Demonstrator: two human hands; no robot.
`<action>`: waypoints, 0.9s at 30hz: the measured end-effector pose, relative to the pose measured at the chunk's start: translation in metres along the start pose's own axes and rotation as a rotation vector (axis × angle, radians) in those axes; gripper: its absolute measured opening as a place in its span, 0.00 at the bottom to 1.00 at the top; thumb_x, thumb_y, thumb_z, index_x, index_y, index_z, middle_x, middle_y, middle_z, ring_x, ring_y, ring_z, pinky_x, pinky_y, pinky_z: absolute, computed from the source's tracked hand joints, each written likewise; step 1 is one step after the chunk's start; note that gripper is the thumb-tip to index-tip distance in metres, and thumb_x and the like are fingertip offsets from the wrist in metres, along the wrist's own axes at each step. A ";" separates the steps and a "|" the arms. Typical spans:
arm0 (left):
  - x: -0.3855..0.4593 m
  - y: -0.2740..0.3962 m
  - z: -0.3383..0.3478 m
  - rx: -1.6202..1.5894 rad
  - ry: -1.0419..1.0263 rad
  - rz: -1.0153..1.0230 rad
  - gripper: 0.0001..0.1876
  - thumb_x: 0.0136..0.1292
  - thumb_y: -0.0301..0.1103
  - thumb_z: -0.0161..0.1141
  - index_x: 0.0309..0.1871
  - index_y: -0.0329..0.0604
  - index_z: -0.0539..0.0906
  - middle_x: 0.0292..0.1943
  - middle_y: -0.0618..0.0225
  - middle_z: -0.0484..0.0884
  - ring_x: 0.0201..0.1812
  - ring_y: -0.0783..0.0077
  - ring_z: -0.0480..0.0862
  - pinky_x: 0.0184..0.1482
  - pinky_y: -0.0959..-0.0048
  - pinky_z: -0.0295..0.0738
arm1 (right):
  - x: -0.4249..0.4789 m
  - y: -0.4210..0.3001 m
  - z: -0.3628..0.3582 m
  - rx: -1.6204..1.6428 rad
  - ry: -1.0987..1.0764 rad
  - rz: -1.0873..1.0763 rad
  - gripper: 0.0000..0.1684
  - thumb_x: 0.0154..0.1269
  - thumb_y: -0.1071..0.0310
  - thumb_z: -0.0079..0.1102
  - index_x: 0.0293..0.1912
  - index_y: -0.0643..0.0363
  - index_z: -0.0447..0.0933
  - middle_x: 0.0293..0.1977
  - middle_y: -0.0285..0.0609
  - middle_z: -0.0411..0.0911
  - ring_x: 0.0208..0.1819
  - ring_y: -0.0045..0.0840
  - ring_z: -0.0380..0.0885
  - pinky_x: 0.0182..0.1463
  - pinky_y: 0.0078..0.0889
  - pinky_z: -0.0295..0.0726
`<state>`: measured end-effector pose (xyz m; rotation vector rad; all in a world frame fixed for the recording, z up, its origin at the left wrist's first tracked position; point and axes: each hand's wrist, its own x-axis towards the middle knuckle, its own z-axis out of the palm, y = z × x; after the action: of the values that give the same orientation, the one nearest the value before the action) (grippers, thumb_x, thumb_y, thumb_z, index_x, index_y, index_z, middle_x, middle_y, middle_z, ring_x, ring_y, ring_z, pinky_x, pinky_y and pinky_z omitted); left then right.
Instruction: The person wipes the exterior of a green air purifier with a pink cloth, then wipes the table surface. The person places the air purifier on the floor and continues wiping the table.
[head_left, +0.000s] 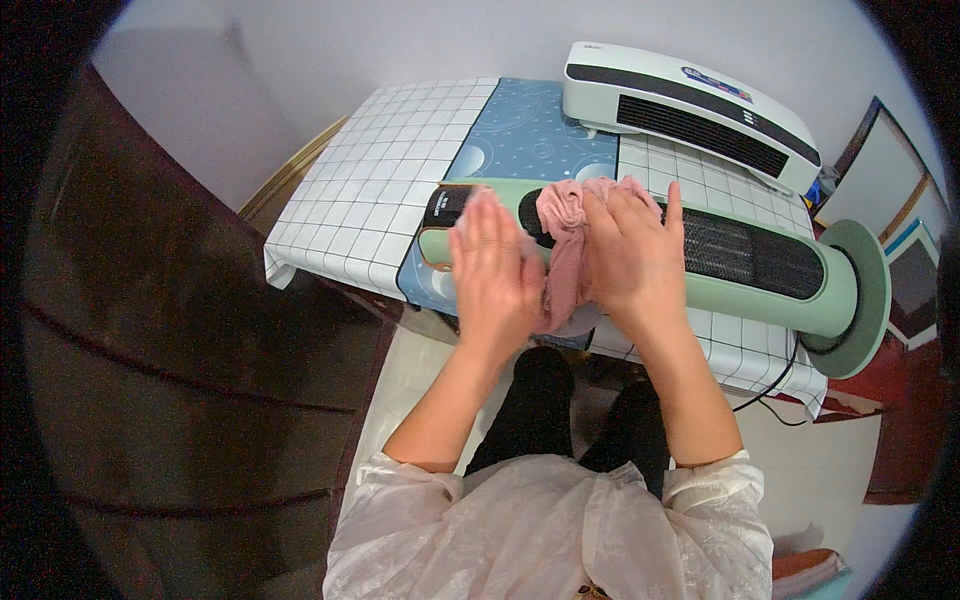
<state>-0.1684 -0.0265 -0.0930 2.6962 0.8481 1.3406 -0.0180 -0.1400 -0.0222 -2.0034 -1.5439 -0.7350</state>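
Observation:
A green tower heater (720, 300) with a dark mesh grille and a round base lies on its side across a table. Both hands press a crumpled pink cloth (566, 277) against it. My left hand (491, 259), slightly blurred, lies over part of the cloth near the heater's black control panel (442, 206). On the cloth beside the grille, my right hand (634, 251) rests palm down, its thumb and fingers partly spread. Whether the fingers of either hand grip the cloth is hidden beneath them.
A white wall-type heater (690, 109) stands at the table's back right. A checked tablecloth (352, 195) with a blue printed band covers the table. A black cord (780, 382) hangs near the heater's base. Framed boards (911, 277) lean at the right; dark brown furniture (187, 337) is at the left.

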 end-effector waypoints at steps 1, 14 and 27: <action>0.002 0.004 0.000 -0.043 -0.009 0.022 0.32 0.79 0.36 0.53 0.83 0.33 0.64 0.85 0.44 0.59 0.84 0.36 0.58 0.83 0.37 0.48 | 0.000 -0.001 -0.001 -0.002 -0.005 -0.002 0.23 0.68 0.68 0.60 0.62 0.56 0.83 0.61 0.47 0.84 0.69 0.46 0.80 0.82 0.75 0.51; 0.003 -0.027 -0.012 -0.100 0.277 0.159 0.16 0.54 0.35 0.79 0.46 0.48 0.91 0.46 0.73 0.87 0.50 0.63 0.85 0.54 0.61 0.70 | -0.001 0.007 0.002 -0.018 -0.014 -0.046 0.26 0.67 0.66 0.63 0.65 0.54 0.81 0.63 0.45 0.84 0.68 0.43 0.80 0.82 0.75 0.51; -0.032 -0.083 -0.018 -0.254 0.321 -0.280 0.12 0.71 0.28 0.71 0.53 0.35 0.85 0.53 0.54 0.86 0.51 0.55 0.85 0.55 0.62 0.81 | 0.000 0.005 0.002 -0.050 -0.024 -0.032 0.24 0.70 0.64 0.61 0.64 0.54 0.82 0.62 0.44 0.84 0.68 0.39 0.80 0.82 0.74 0.53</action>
<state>-0.2351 0.0249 -0.1255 2.1166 0.9571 1.7001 -0.0133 -0.1403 -0.0240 -2.0344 -1.5898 -0.7721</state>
